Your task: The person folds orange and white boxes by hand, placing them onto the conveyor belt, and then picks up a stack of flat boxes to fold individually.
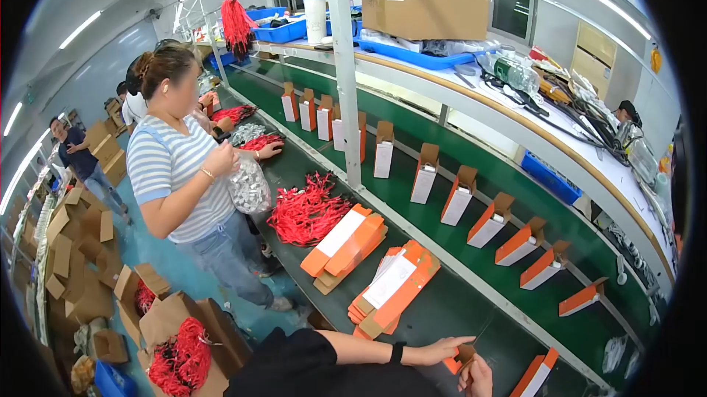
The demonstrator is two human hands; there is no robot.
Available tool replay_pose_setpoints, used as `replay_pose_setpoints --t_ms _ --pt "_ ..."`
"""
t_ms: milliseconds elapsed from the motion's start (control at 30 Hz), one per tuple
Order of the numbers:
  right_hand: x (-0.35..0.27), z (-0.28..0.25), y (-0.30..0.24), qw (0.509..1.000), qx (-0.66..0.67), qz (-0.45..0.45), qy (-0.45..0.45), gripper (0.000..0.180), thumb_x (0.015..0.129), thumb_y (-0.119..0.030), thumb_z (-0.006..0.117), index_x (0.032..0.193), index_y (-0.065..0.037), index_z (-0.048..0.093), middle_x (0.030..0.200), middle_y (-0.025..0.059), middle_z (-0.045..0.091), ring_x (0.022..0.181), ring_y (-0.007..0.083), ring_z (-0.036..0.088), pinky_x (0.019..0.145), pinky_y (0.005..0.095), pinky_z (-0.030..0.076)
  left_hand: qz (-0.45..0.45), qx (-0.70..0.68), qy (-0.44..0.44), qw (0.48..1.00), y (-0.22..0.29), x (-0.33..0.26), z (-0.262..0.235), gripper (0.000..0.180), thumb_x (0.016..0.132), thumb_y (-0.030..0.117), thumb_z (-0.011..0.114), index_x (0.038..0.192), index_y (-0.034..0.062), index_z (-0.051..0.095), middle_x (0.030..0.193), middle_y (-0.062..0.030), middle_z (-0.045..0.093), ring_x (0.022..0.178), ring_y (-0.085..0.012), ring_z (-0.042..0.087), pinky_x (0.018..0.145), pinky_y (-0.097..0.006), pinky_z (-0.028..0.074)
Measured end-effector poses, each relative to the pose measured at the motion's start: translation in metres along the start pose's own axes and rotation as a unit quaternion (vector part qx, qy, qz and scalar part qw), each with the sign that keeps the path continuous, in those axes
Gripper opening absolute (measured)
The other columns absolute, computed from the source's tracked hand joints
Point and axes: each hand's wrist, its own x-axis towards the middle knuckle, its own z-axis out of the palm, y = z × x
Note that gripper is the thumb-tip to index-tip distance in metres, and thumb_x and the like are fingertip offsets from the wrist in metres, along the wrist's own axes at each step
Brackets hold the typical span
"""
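Observation:
Near the lower edge, a small orange carton (451, 366) with a brown cardboard inside stands between my two hands. My left hand (434, 351), with a black band at the wrist, is closed around its top, one finger reaching along the far side. My right hand (477, 378) pinches the brown flap from the right. Much of the carton is hidden by my hands and the frame's edge. Beside my left forearm lie flat orange-and-white cartons (394, 283) in a stack. An orange-and-white carton (536, 375) lies to the right of my right hand.
Several open orange-and-white boxes (458, 202) stand in a row on the green conveyor (401, 209), beyond a metal rail (442, 264). Another flat stack (346, 246) and red-black cords (309, 209) lie leftward. A co-worker (188, 154) holds a clear bag (250, 187). A metal post (343, 73) rises ahead.

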Motion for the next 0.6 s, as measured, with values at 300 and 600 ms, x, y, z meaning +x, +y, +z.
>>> replay_pose_setpoints --t_ms 300,600 --pt "0.023 -0.028 0.035 0.993 -0.119 0.026 0.001 0.024 0.083 -0.006 0.066 0.104 -0.002 0.055 0.066 -0.0014 0.056 0.05 0.0031 0.047 0.037 0.0212 0.032 -0.12 0.009 -0.101 0.988 -0.004 0.015 -0.001 0.044 0.079 -0.003 0.04 0.122 0.0025 0.05 0.11 -0.0122 0.058 0.104 -0.0233 0.055 0.091 -0.033 0.043" --pt "0.01 -0.02 0.035 0.82 -0.442 -0.365 0.013 0.027 0.083 -0.008 0.062 0.109 -0.011 0.068 0.063 0.0013 0.051 0.054 0.0104 0.053 0.049 0.027 0.043 0.041 -0.025 -0.084 0.995 -0.008 0.001 0.005 0.054 0.083 0.0 0.038 0.137 0.0073 0.035 0.131 -0.0139 0.041 0.126 -0.0227 0.039 0.105 -0.034 0.031"
